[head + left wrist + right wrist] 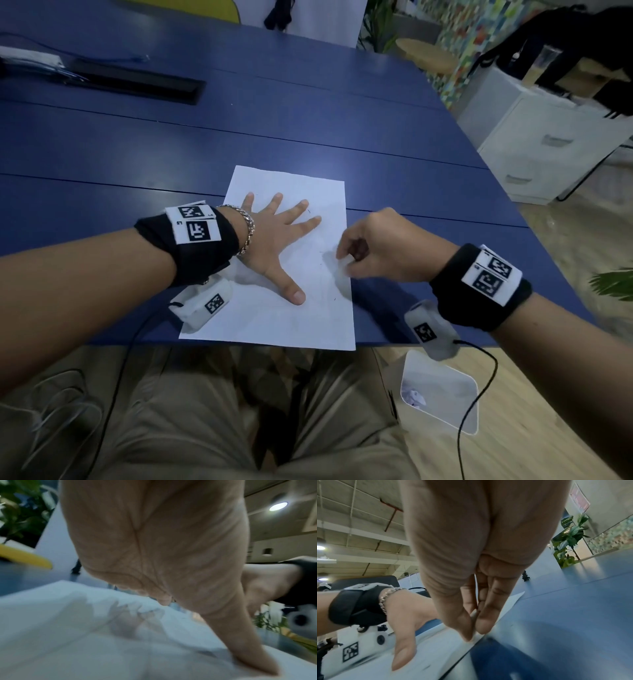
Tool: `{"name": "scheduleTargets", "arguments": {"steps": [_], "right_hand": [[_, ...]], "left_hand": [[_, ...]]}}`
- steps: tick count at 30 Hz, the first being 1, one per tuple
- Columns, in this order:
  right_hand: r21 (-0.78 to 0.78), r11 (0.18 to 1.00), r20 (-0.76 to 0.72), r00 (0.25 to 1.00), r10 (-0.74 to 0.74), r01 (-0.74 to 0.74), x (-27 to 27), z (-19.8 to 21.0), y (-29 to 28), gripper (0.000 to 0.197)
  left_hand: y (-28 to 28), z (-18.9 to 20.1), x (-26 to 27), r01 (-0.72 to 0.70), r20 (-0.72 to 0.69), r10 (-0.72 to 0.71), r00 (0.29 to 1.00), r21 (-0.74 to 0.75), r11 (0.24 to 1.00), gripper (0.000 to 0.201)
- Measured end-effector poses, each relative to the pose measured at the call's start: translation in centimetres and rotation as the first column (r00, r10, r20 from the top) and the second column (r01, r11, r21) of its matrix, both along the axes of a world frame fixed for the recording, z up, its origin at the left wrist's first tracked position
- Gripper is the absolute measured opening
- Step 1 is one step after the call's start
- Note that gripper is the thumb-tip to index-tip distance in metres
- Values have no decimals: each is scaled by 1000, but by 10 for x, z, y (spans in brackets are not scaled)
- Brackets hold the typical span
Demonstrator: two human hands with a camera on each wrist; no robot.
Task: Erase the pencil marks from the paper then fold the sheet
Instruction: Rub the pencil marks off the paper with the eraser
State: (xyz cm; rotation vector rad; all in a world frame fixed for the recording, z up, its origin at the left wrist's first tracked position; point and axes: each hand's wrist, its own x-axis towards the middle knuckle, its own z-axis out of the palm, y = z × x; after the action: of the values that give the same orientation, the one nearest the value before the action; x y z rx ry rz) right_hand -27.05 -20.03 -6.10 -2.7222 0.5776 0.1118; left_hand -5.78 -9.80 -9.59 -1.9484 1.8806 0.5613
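Note:
A white sheet of paper (308,318) lies on the blue table (308,120) by its near edge, with a few small pencil marks near its right side. My left hand (274,236) lies flat on the sheet with fingers spread, pressing it down; its thumb (254,651) shows in the left wrist view. My right hand (370,246) is at the sheet's right edge, fingers curled, pinching a small white eraser (474,613) that touches the paper. The eraser is blurred in the head view.
A white bin (442,394) with scraps stands on the floor right of my knees. A black cable slot (137,85) sits at the table's far left. White drawers (534,144) stand right of the table. Cables hang from both wrists.

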Motion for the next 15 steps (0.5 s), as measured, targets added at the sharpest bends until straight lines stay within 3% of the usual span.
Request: {"name": "scheduleTargets", "arguments": {"steps": [3,5,10,15], "right_hand": [[10,1000,5,1000,-1,1,-10,-8,6,13],[-5,1000,8,1000,-11,11,-10,-8,7,14],[16,1000,-117,993,-22,24,4,4,2,18],[32,996,22,996,-86,85,22,0,7,17]], "left_hand": [[13,4,-4,76,42,-73,996,-61,995,134],[21,6,-9,79,-2,-79,997,-19,997,126],[24,-1,-12,21,-32,-19,999,45,999,138],[22,-1,-11,-2,-38,4,999,61,998,143]]}}
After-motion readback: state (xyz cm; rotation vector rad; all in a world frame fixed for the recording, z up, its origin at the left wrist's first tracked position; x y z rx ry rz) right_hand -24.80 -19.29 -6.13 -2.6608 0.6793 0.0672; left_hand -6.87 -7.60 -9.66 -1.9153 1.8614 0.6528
